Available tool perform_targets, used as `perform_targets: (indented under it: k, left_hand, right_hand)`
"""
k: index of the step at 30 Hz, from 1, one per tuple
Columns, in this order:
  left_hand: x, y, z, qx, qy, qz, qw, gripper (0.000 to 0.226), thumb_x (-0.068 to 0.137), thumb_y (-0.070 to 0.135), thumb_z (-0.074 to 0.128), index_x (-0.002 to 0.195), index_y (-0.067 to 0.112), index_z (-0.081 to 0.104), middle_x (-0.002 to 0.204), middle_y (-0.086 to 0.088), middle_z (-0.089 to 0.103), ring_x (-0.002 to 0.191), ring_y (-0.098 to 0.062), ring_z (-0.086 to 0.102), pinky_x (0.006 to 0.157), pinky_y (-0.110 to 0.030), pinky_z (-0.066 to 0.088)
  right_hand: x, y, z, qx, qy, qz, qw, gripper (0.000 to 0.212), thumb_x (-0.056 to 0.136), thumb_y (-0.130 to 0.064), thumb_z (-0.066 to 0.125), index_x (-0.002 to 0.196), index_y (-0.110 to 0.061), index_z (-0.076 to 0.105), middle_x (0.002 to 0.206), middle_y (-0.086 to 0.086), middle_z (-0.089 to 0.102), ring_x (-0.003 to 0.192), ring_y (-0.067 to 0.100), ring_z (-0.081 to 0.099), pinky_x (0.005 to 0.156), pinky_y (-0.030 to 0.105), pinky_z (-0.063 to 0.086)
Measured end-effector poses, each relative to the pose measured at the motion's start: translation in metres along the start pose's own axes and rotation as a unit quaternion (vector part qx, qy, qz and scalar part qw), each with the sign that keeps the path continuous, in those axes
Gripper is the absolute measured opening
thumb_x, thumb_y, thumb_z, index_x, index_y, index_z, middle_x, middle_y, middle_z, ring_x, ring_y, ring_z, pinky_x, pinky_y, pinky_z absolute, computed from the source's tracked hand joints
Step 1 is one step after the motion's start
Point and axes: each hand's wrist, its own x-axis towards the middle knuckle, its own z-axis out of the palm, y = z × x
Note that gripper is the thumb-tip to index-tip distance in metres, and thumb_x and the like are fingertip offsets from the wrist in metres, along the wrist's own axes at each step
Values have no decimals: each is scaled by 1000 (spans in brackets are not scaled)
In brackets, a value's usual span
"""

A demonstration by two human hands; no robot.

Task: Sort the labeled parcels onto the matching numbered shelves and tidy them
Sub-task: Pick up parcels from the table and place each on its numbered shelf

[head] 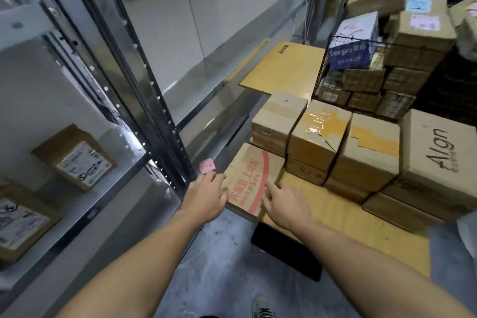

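A cardboard box with red print (251, 175) lies tilted at the near corner of a parcel pile on the floor. My left hand (206, 195) rests against its left edge and pinches a small pink label (207, 165) between its fingertips. My right hand (286, 204) lies on the box's right side, fingers spread. Behind it stand several taped brown boxes (320, 137). Two labeled parcels (77, 155) sit on the metal shelf (85, 204) at the left.
A wire basket (361, 75) full of parcels stands at the back right, with more boxes stacked beside it. A flat yellow cardboard sheet (284, 67) lies behind the pile. A black flat object (286, 250) lies on the floor by my shoe (262, 306).
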Motion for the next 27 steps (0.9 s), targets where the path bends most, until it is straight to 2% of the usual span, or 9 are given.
perform_targets:
  k: [7,10,12,17,21,23,25,27]
  left_hand:
    - [39,-12,23,-82,-69,11,994,50,95,37,46,143,26,37,136,0,41,120,-25,44,103,-43,39]
    - [50,-16,36,-144,-75,12,987,51,93,34,51,141,23,39,134,0,38,119,-21,43,103,-36,40]
    - [56,-20,43,-183,-75,2,980,52,92,31,53,142,22,39,135,1,36,122,-19,41,103,-31,39]
    - [59,-30,51,-265,-85,-18,960,58,91,27,57,145,25,37,143,-3,41,127,-22,46,104,-33,36]
    - [53,-38,52,-309,-31,-19,951,55,89,27,63,141,26,45,137,-1,49,123,-19,49,102,-32,38]
    - [46,-41,50,-349,7,-25,937,49,89,29,64,137,28,51,130,4,51,115,-9,51,100,-31,40]
    - [35,-42,47,-399,43,-36,915,41,91,25,64,130,36,55,124,10,53,108,2,52,96,-28,42]
    - [25,-41,41,-464,68,-60,881,41,92,19,64,123,46,55,120,13,55,107,4,53,92,-23,44]
  right_hand:
    - [27,-5,18,76,-26,70,994,46,101,-52,39,145,-38,33,128,8,51,112,32,54,89,45,52]
    - [24,-8,30,148,-29,107,983,50,102,-50,42,148,-42,25,124,10,53,110,32,58,90,42,52]
    - [24,-11,35,204,-24,119,971,52,102,-45,47,149,-39,25,125,11,56,109,30,60,91,38,50]
    - [26,-22,42,275,20,151,949,56,99,-37,57,149,-30,33,132,10,58,117,26,58,94,31,45]
    - [25,-34,44,330,78,165,926,54,98,-35,60,148,-29,40,138,3,55,125,19,53,99,26,39]
    - [23,-37,43,373,95,165,908,56,97,-34,63,148,-30,40,138,0,52,124,13,50,101,25,39]
    - [20,-38,42,413,91,159,892,58,97,-33,64,148,-32,38,139,-3,50,124,11,49,101,26,42]
    - [17,-35,39,448,71,136,881,56,97,-35,63,147,-37,37,139,-7,49,124,9,51,95,20,45]
